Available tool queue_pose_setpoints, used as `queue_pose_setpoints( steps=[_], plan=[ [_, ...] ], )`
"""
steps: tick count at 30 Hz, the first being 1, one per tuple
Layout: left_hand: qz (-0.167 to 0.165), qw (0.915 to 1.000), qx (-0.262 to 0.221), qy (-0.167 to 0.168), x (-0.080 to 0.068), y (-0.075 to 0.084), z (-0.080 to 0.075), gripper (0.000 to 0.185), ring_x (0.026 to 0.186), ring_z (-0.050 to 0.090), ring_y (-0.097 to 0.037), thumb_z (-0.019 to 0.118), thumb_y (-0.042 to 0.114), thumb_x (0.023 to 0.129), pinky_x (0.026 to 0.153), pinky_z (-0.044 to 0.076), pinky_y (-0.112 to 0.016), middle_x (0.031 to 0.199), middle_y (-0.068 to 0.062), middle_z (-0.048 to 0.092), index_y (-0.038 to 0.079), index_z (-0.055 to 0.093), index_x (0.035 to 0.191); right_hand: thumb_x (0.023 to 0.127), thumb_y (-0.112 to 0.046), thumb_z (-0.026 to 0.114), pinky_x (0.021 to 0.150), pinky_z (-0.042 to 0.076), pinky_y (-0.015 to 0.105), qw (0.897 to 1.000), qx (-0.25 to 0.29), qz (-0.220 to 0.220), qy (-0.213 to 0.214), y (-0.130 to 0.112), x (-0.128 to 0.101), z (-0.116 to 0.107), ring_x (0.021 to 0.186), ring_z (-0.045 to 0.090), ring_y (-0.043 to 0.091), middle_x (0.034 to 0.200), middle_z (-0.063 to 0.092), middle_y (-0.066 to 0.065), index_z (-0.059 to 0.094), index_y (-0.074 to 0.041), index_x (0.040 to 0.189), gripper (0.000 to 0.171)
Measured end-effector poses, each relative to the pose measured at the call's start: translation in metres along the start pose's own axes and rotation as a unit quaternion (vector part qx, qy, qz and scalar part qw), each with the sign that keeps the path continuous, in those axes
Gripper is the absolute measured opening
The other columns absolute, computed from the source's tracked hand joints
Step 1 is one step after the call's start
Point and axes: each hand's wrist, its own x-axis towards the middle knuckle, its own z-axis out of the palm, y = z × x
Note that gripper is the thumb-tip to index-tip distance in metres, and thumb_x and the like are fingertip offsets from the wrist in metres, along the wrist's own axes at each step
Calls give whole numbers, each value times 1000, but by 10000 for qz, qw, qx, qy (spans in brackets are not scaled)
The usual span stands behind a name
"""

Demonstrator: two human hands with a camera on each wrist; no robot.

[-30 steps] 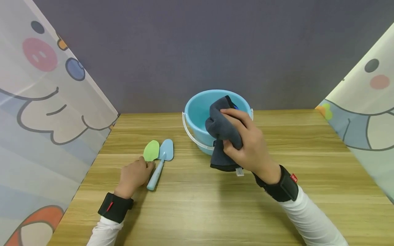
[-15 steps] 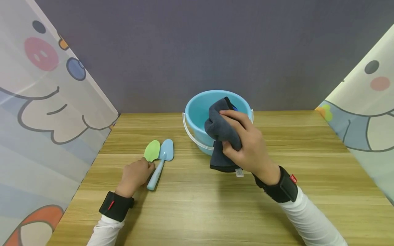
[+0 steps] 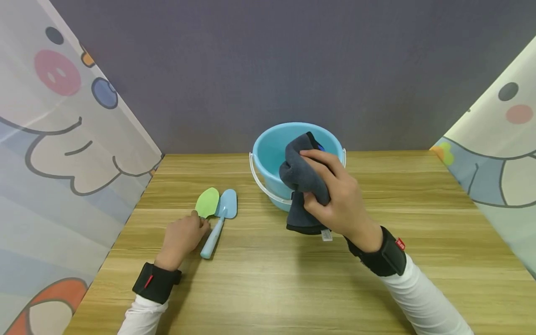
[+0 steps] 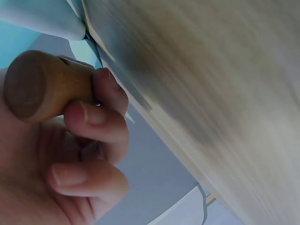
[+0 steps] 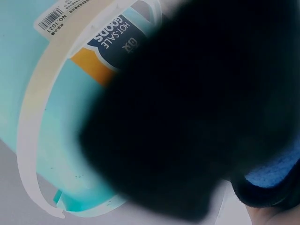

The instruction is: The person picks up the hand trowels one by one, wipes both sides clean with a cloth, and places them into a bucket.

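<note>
My left hand [image 3: 181, 237] curls its fingers round the wooden handle [image 4: 49, 86] of a small trowel. The trowel's green blade [image 3: 207, 202] pokes out beyond the fingers and overlaps the edge of a light blue trowel [image 3: 212, 239] lying on the table. My right hand [image 3: 341, 197] grips a bunched dark grey towel [image 3: 299, 170] with black edging at the near side of a light blue bucket [image 3: 266, 149]. Part of the towel is over the bucket's rim, and a lower fold with a white tag hangs in front. A dark blur of cloth fills much of the right wrist view.
The bucket's white handle [image 3: 261, 187] hangs down its near side. Printed labels [image 5: 117, 40] show on the bucket's wall. A wood-grain table [image 3: 259, 279] lies beneath everything, with a grey wall [image 3: 268, 70] behind and cartoon-print cloth [image 3: 54, 149] at both sides.
The green blade has shifted slightly, moving up and right over the light blue trowel's blade. My right hand and the towel have barely moved.
</note>
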Motion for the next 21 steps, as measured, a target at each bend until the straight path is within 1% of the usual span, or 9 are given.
queue_pose_setpoints(
  steps=[6, 12, 17, 21],
  plan=[
    [5, 9993, -54, 357, -2, 1, -3, 31, 50, 36, -16, 57, 24, 99, 41, 27, -30, 57, 3, 32, 8, 45, 76, 81, -17, 57, 101, 44, 23, 10000, -4, 2, 4, 0, 0, 0, 114, 64, 33, 135, 61, 20, 65, -3, 131, 53],
    [194, 9966, -165, 779, -5, 2, -6, 28, 45, 35, -15, 53, 21, 103, 39, 25, -27, 55, 2, 30, 1, 45, 86, 81, -17, 57, 100, 44, 22, 10000, -19, 2, -4, -1, 0, 0, 113, 64, 32, 135, 61, 19, 65, -3, 131, 52],
    [358, 9925, -169, 1159, -7, 5, -8, 25, 41, 35, -15, 54, 16, 103, 37, 25, -27, 52, 2, 31, -5, 46, 92, 81, -17, 57, 99, 44, 23, 10000, -54, -10, -7, -1, 0, 0, 111, 65, 31, 135, 62, 19, 65, -3, 131, 53],
    [423, 9892, -271, 1378, -8, 7, -10, 25, 39, 34, -13, 54, 15, 103, 36, 24, -26, 51, 2, 31, -4, 44, 92, 81, -17, 57, 98, 44, 23, 10000, -45, -10, 5, -2, 0, 0, 111, 65, 31, 134, 62, 19, 66, -3, 131, 52]
  ],
)
